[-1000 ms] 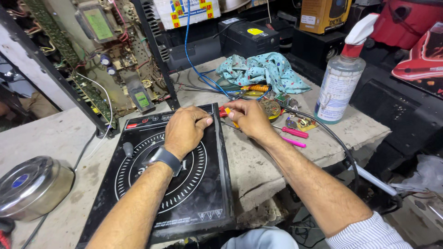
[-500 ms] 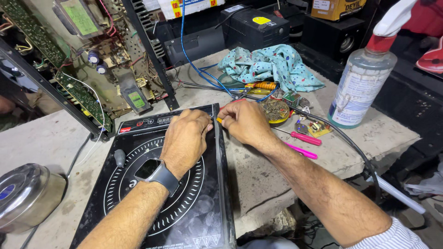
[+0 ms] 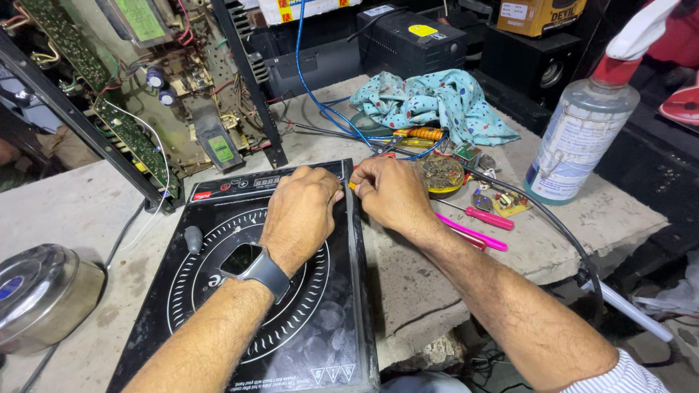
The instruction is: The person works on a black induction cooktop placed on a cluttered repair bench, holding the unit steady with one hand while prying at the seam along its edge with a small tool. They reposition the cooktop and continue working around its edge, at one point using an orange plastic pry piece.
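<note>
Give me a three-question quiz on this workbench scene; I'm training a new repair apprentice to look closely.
1. True or false: the left hand lies on the black induction cooktop.
2. What is on the left wrist? A) smartwatch B) rubber band C) nothing
3. Which bench edge of the cooktop do both hands meet at, near the right hand: the far right corner or the near left corner?

Key
1. True; the palm rests on its glass top.
2. A, a dark smartwatch.
3. The far right corner; a small orange-tipped tool shows between the hands, too hidden to identify.
</note>
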